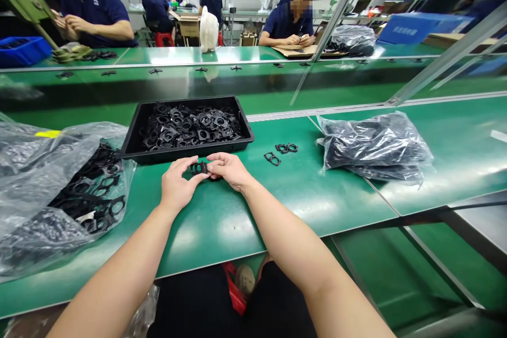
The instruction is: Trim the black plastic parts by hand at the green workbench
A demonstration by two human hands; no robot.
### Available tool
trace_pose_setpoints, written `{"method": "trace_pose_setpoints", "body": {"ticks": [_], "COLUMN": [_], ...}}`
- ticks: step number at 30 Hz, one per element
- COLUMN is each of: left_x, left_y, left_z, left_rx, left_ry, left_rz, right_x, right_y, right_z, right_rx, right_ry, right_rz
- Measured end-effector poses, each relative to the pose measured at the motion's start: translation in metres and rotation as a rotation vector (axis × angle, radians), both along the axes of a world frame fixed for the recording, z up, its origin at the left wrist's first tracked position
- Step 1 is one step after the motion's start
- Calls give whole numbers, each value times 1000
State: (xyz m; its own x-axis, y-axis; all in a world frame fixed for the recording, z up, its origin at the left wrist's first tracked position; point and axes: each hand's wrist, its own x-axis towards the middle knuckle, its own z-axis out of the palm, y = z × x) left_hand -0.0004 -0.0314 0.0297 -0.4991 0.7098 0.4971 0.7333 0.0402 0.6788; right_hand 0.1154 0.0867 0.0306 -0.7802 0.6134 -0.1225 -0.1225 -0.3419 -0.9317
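My left hand [178, 185] and my right hand [232, 170] meet over the green table [222, 227], just in front of a black tray [190, 152] heaped with small black ring-shaped parts. Between them is a black part [198, 168], pinched by the left thumb and fingers on one side and by the right fingertips on the other. Right of my hands, a few black parts [272, 158] lie on the table. At the left, an open clear plastic bag [47, 169] holds many black parts with round holes.
Sealed plastic bags of dark parts [376, 145] lie at the right. Beyond the tray, a lower green strip [178, 82] carries spaced small black pieces. Across it, people in dark blue shirts sit at work near a white fan [208, 30] and a blue bin [24, 51]. A metal post slants at the right.
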Motion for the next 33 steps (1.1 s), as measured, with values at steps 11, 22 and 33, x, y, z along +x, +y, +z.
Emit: {"method": "trace_pose_setpoints", "body": {"ticks": [11, 22, 33], "left_x": [1, 3, 2], "left_y": [-2, 0, 5], "left_z": [-1, 1, -4], "left_rx": [-19, -2, 36], "left_ry": [110, 53, -342], "left_rz": [-67, -64, -72], "right_x": [1, 3, 0], "right_y": [1, 1, 1], "right_z": [-9, -4, -6], "right_rx": [70, -60, 51], "right_ry": [58, 111, 57], "right_rz": [108, 100, 41]}}
